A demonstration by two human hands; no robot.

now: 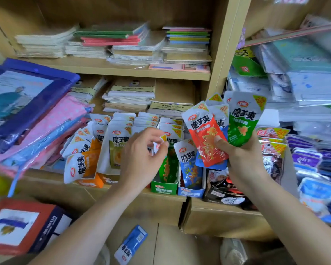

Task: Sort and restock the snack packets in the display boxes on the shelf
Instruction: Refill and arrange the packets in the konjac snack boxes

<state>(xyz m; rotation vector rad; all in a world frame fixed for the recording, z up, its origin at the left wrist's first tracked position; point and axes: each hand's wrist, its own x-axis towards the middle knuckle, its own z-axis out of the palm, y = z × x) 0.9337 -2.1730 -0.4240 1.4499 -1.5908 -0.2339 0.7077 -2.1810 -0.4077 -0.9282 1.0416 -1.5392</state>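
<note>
My right hand (243,157) holds a fan of snack packets: a red one (206,138) in front, a green one (243,123) behind it and blue ones between them. My left hand (141,155) pinches the top corner of a packet (161,140) standing in the green display box (163,187). Beside that box stands a blue display box (191,192) with a blue packet (189,165). Further left, yellow-green packets (117,146) and orange packets (84,161) stand in rows on the shelf.
Notebook stacks (130,43) fill the upper shelves. Fabric folders (27,104) pile at the left, purple and blue packets (313,169) at the right. Dark snack packets (224,184) lie under my right wrist. One blue packet (131,245) lies on the floor beside a red-and-navy box (21,226).
</note>
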